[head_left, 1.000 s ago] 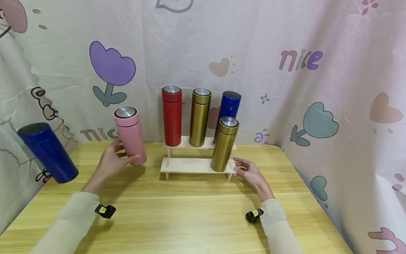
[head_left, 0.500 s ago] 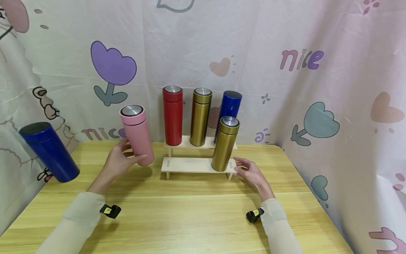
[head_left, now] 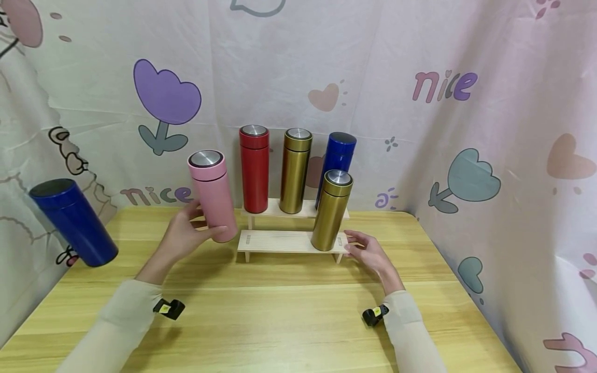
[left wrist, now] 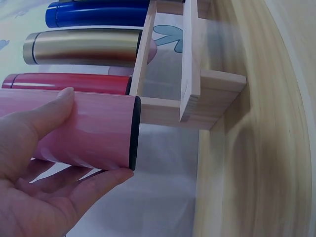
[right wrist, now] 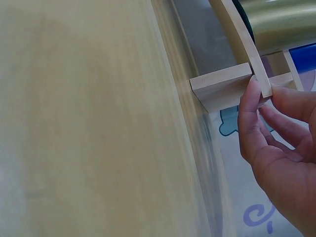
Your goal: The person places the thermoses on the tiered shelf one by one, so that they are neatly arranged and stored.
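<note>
My left hand (head_left: 184,235) grips a pink thermos flask (head_left: 215,199) low on its body, its base raised off the table, just left of a two-step wooden rack (head_left: 275,241). In the left wrist view the thumb lies along one side of the pink flask (left wrist: 94,128) and the fingers curl round the other. My right hand (head_left: 368,253) pinches the right end of the rack's lower board, seen closely at the wooden board's end (right wrist: 261,81). A gold flask (head_left: 331,212) stands on that lower step. Behind it, the upper step bears a red flask (head_left: 254,171), another gold flask (head_left: 295,173) and a blue flask (head_left: 339,153).
Another blue flask (head_left: 74,223) stands at the table's left side, appearing tilted in the head view. The wooden table (head_left: 280,321) stretches in front of the rack. A printed curtain (head_left: 373,62) hangs behind and along both sides.
My left hand has carried the pink flask to the right, closer to the rack. The right hand has kept its hold on the rack's end, and the other flasks stand as before.
</note>
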Demonstrator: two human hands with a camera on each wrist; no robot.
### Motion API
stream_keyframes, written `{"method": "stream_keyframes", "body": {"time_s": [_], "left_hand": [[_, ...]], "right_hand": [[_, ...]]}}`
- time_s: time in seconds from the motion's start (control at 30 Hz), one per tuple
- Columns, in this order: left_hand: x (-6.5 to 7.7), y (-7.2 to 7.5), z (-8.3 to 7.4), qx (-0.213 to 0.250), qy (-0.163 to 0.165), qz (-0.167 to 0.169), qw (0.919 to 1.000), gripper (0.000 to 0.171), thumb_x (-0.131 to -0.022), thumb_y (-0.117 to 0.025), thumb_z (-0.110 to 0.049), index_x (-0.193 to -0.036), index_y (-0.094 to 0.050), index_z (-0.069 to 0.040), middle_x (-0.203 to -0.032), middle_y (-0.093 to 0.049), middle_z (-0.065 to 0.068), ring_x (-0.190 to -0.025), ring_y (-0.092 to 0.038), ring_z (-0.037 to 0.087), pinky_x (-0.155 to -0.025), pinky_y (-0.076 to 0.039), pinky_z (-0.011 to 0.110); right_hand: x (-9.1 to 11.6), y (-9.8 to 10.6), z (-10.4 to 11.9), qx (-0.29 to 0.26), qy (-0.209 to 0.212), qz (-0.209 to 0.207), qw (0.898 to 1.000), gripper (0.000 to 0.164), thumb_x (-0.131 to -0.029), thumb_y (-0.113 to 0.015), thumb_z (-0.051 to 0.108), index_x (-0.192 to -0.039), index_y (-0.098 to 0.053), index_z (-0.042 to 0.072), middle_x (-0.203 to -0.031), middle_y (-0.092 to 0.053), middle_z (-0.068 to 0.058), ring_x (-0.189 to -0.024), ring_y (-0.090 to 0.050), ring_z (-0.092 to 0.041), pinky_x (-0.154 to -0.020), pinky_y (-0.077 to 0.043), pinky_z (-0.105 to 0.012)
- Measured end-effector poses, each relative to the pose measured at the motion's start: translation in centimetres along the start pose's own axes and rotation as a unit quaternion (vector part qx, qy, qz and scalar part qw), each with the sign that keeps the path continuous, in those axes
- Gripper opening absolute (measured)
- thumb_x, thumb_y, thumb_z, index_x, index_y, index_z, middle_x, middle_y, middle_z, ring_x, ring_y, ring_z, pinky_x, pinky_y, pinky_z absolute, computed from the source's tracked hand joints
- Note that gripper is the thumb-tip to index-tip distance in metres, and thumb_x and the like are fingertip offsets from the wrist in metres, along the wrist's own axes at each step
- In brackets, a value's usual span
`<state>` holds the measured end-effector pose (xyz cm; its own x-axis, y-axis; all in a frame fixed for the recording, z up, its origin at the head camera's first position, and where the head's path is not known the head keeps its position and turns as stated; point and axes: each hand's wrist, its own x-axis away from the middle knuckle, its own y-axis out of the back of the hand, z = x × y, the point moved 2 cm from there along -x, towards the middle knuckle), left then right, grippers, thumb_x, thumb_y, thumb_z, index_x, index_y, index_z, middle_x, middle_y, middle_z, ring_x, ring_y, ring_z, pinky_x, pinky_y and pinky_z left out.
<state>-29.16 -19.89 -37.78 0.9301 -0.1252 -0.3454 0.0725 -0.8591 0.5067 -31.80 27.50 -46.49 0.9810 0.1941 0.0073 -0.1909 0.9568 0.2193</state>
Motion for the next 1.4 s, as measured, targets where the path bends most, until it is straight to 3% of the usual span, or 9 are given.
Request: {"method": "stream_keyframes", "body": {"time_s": [0.13,0.23,0.77,1.4], "left_hand": [[-0.2,-0.4,-0.2,0.001,0.000,0.007,1.0000,0.073,-0.086,-0.086,-0.022,-0.147,-0.049,-0.007,-0.139,-0.062,0.020,-0.121,-0.064,0.038,-0.098,-0.060,0.050],[-0.2,-0.7,-0.2,0.007,0.006,0.012,0.9999,0.075,-0.086,-0.086,-0.021,-0.149,-0.047,-0.007,-0.141,-0.060,0.020,-0.123,-0.062,0.040,-0.101,-0.056,0.059],[-0.5,-2.4,-1.4,0.031,0.015,0.036,0.9988,0.080,-0.085,-0.086,-0.016,-0.153,-0.044,-0.009,-0.146,-0.057,0.020,-0.129,-0.059,0.042,-0.106,-0.053,0.059],[-1.4,-5.3,-2.2,0.047,0.035,0.055,0.9968,0.088,-0.083,-0.089,-0.028,-0.155,-0.041,-0.012,-0.144,-0.058,0.018,-0.128,-0.060,0.039,-0.107,-0.055,0.054]], "right_hand": [[0.0,-0.1,0.0,0.002,0.000,-0.001,1.000,0.056,-0.099,-0.060,-0.004,-0.152,-0.042,-0.008,-0.137,-0.051,-0.036,-0.097,-0.066,-0.010,-0.085,-0.062,-0.023],[0.0,-0.1,0.0,0.003,0.001,-0.001,1.000,0.056,-0.099,-0.060,-0.004,-0.151,-0.042,-0.008,-0.136,-0.051,-0.035,-0.097,-0.066,-0.010,-0.086,-0.062,-0.023],[-0.1,-0.1,0.0,0.008,0.000,-0.001,1.000,0.056,-0.099,-0.061,-0.003,-0.151,-0.042,-0.008,-0.136,-0.052,-0.035,-0.099,-0.066,-0.012,-0.086,-0.062,-0.024],[0.1,-0.2,0.1,0.011,0.000,-0.004,1.000,0.057,-0.098,-0.062,-0.002,-0.151,-0.043,-0.007,-0.134,-0.055,-0.030,-0.098,-0.067,-0.009,-0.086,-0.062,-0.023]]}}
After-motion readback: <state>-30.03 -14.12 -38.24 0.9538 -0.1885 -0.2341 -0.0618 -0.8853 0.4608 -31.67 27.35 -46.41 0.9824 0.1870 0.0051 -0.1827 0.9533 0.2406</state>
